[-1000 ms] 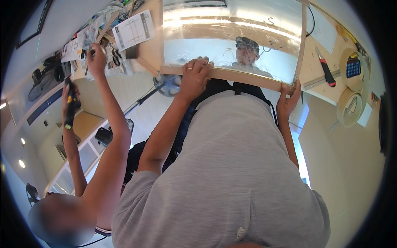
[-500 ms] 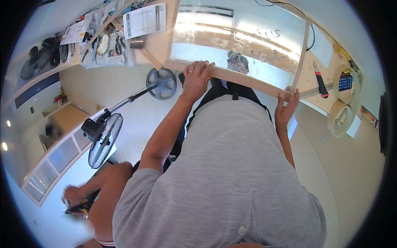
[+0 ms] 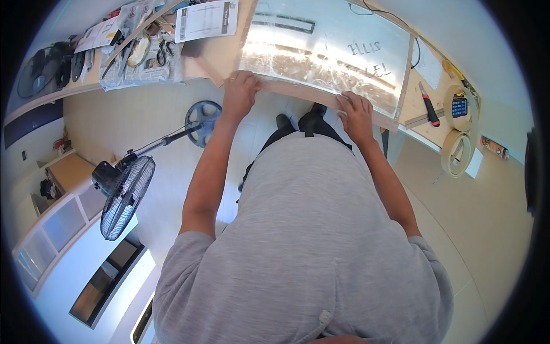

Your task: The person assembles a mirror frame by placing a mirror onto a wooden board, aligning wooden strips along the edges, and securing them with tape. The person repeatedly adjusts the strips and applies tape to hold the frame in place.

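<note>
Left hand (image 3: 239, 93): fingers pressed flat on wooden frame (image 3: 298, 90) edge.
Right hand (image 3: 356, 113): same, further right.
Beyond right: utility knife (image 3: 428, 105), tape roll (image 3: 456, 152).
Beyond left: paper sheet (image 3: 207, 19).
Below: fan (image 3: 123, 195).

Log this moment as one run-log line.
left hand: on wooden frame near edge | right hand: on same edge | clear sheet: inside frame | workbench: under frame

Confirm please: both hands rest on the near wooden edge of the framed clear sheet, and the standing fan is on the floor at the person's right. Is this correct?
Not quite. The head view shows the standing fan on the floor at the person's left, not right. The rest holds: the left hand and right hand both rest on the near wooden edge of the framed clear sheet.
</note>
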### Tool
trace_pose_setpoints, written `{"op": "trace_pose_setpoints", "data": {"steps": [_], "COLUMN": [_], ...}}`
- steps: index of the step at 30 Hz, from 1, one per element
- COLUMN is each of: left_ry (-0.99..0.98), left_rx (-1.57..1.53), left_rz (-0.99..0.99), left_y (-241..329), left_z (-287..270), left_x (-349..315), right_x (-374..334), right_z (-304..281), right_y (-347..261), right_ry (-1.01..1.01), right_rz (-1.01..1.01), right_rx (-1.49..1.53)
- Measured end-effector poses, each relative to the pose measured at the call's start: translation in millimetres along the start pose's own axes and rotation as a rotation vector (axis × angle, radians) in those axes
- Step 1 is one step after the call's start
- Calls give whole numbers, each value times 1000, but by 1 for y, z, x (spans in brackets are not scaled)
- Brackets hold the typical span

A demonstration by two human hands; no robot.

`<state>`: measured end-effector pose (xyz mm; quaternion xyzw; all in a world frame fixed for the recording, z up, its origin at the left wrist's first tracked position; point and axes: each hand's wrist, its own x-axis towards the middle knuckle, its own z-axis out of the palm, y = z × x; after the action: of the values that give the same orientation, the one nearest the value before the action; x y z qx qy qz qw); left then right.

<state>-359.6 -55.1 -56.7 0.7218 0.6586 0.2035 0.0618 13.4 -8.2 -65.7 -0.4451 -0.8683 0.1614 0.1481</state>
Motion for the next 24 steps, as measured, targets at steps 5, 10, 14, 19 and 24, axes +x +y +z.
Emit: {"op": "trace_pose_setpoints", "data": {"steps": [5, 10, 14, 19, 24], "left_ry": [-183, -158, 185, 527, 243], "left_rx": [-5, -76, -347, -662, -232], "left_rz": [-39, 91, -33, -422, -86], "left_y": [-20, -35, -66, -84, -21], "left_z": [-12, -29, -56, -59, 7], "left_x": [25, 53, 68, 37, 5], "right_x": [1, 6, -8, -12, 45], "right_z": [2, -20, -51, -103, -83], "right_y": [4, 8, 0, 15, 41], "right_ry": [3, -19, -74, 127, 31], "right_rz": [-112, -261, -137, -30, 139], "right_rx": [14, 83, 201, 244, 259]}}
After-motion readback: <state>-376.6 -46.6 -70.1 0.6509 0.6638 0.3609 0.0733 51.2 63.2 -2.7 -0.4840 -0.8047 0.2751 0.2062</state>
